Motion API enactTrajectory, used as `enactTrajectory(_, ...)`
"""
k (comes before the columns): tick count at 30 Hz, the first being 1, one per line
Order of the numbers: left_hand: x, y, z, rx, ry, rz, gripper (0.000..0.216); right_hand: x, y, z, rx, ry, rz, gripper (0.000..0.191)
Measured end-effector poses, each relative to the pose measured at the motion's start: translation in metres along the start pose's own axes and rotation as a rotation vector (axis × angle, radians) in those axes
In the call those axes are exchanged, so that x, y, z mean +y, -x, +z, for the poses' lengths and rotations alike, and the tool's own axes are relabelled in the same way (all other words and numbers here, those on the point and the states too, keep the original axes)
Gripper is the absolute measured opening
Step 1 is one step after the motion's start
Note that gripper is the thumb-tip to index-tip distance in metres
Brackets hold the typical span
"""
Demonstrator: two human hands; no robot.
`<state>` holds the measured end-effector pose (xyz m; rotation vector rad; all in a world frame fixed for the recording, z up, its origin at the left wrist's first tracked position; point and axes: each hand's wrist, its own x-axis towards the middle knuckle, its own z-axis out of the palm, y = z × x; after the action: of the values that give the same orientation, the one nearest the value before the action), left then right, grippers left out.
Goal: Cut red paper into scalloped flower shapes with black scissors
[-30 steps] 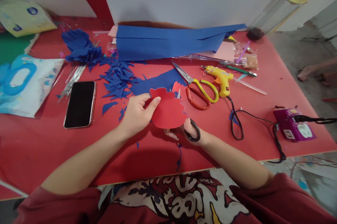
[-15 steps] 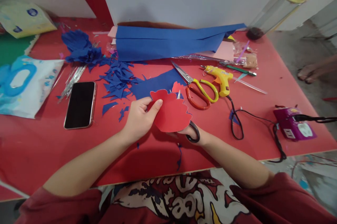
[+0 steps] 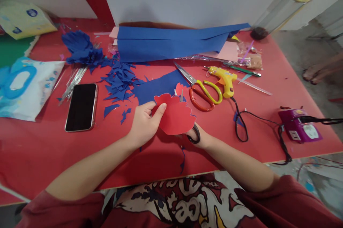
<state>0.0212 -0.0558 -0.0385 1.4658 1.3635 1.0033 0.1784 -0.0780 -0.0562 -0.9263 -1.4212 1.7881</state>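
Pinching scalloped red paper (image 3: 177,116) above the table (image 3: 158,163) with left hand (image 3: 146,122); right hand (image 3: 203,138), partly hidden, grips black-handled scissors (image 3: 198,134). Paper has shifted slightly bodyward, covering the right thumb; blade tips seem wider apart, probably between snips.

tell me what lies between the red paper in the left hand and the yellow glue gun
The big scissors with one red and one yellow handle lie between the red paper and the yellow glue gun, seen in the head view.
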Motion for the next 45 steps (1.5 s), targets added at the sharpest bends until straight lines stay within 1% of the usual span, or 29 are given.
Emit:
enactTrajectory(5, 0.0, 0.001, 0.002, -0.008, 0.069, 0.007, 0.025, 0.002, 0.0, 0.003, 0.052, -0.055, -0.012, 0.049)
enactTrajectory(10, 0.0, 0.0, 0.003, 0.006, 0.082, 0.018, 0.031, 0.006, 0.0, 0.005, 0.092, -0.148, 0.02, 0.044)
enactTrajectory(13, 0.0, 0.0, 0.003, 0.014, 0.072, 0.023, 0.031, 0.008, 0.001, 0.005, 0.09, -0.172, 0.028, 0.042)
enactTrajectory(17, 0.0, -0.002, 0.003, 0.021, 0.059, 0.04, 0.034, 0.009, 0.001, 0.004, 0.089, -0.159, 0.024, 0.044)
enactTrajectory(23, -0.001, -0.003, 0.0, 0.03, 0.015, 0.005, 0.036, 0.006, 0.0, 0.003, 0.065, -0.089, 0.04, 0.051)
enactTrajectory(27, 0.001, -0.004, -0.003, 0.027, -0.026, 0.002, 0.038, 0.003, 0.0, 0.003, 0.055, -0.058, 0.049, 0.05)
enactTrajectory(33, 0.007, -0.008, -0.007, 0.01, -0.051, 0.075, 0.035, 0.004, 0.001, 0.001, 0.043, -0.029, 0.086, 0.046)
enactTrajectory(39, 0.01, -0.013, -0.015, -0.057, -0.066, 0.06, 0.028, 0.0, 0.001, 0.001, 0.052, -0.005, 0.086, 0.046)
enactTrajectory(45, 0.016, -0.018, -0.023, -0.06, -0.153, 0.145, 0.038, -0.005, 0.001, 0.003, 0.056, -0.024, 0.121, 0.044)
